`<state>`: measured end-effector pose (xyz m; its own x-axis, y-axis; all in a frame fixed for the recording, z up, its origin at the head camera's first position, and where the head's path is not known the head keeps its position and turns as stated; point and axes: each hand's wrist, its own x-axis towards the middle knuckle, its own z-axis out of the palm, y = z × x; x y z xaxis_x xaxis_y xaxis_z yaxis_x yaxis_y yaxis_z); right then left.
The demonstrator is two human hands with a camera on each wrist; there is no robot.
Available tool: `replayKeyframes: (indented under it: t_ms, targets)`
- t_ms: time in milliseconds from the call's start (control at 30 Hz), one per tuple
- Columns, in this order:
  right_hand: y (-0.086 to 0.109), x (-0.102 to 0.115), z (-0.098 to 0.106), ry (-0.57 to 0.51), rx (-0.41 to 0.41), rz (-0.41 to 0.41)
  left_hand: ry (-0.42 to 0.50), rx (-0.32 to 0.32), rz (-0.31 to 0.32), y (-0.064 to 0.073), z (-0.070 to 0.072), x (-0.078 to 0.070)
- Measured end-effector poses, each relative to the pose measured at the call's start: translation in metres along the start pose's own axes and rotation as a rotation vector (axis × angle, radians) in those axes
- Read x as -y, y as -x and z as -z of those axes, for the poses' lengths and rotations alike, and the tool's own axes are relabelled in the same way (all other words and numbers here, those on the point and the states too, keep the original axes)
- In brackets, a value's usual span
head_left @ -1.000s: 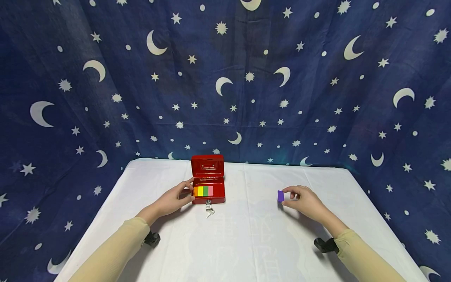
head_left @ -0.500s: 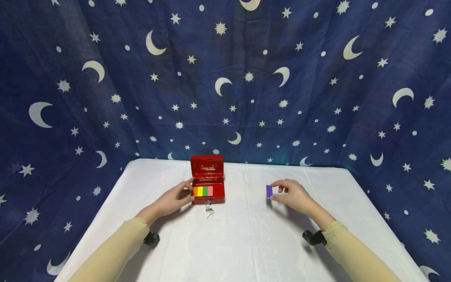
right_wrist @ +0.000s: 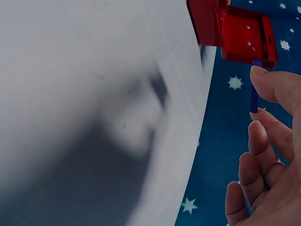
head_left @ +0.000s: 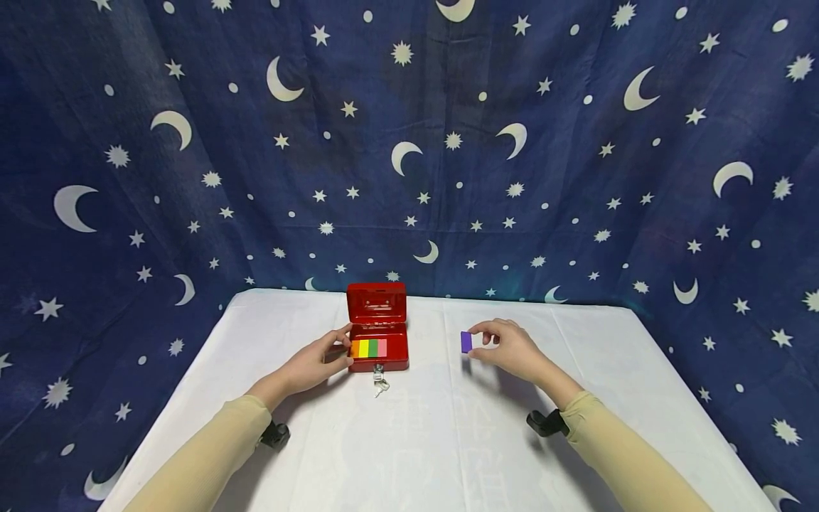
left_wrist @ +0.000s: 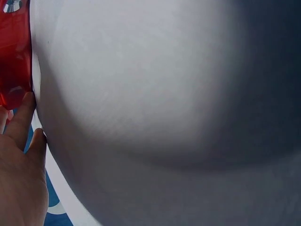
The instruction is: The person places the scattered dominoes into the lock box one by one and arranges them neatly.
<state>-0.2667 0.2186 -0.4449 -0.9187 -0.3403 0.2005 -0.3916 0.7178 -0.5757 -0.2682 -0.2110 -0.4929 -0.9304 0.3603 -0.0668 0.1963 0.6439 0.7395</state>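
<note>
An open red cash box (head_left: 398, 348) stands on the white-covered table, its lid (head_left: 377, 302) raised at the back. Orange, yellow, green and pink blocks (head_left: 373, 348) lie side by side in its left part. My left hand (head_left: 311, 363) rests against the box's left side, thumb toward the front and fingers farther back. In the left wrist view, fingers (left_wrist: 21, 120) touch the red wall. To the right of the box, my right hand (head_left: 512, 348) pinches a purple block (head_left: 466, 342) between thumb and fingertips, above the cloth.
Keys (head_left: 381, 387) hang at the front latch (head_left: 378, 371) of the box. White cloth (head_left: 409, 441) covers the table. Behind it hangs a dark blue curtain (head_left: 448, 185) with moons and stars. A black wrist camera (head_left: 545, 423) sits at each sleeve.
My right hand has moved left and slightly away from me toward the box, carrying the purple block. My left hand and the cash box have stayed in place.
</note>
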Motion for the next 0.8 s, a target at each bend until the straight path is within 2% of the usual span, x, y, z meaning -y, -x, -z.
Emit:
replayKeyframes:
  t_ms: [367,800]
  targets:
    - [-0.013,0.014,-0.013,0.017,0.017,0.033,-0.021,-0.003,0.001,0.000,0.000,-0.001]
    - [-0.024,0.028,-0.029,0.030,0.064,0.003,-0.013,-0.001,-0.015,0.002,0.002,-0.001]
